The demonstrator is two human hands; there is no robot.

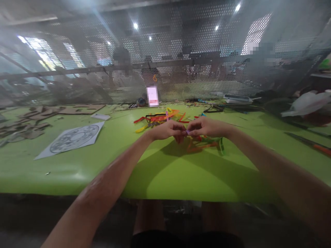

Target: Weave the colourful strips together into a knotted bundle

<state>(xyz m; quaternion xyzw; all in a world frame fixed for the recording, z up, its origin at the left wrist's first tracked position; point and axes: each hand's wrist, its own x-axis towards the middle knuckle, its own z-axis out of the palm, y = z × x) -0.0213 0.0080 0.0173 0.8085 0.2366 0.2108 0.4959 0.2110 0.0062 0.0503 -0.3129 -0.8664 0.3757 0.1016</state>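
Above the green table point(103, 179), my left hand point(172, 130) and my right hand point(201, 126) meet at their fingertips. Both pinch a small purple strip point(188, 132), mostly covered by the fingers. Behind my left hand lies a loose heap of red, yellow and orange strips point(157, 119), with a pink strip point(167, 115) standing out of it. Orange and green strips point(207, 146), linked in a chain, hang or lie just below my right hand; which of the two is unclear.
Brown cardboard pieces point(33, 120) and a printed sheet point(74, 137) are at the left. A white tray-like device point(237, 99) stands at the back right, near a plastic bag point(307, 103). An orange-handled tool point(322, 148) lies far right. A perforated metal screen point(181, 69) rises behind.
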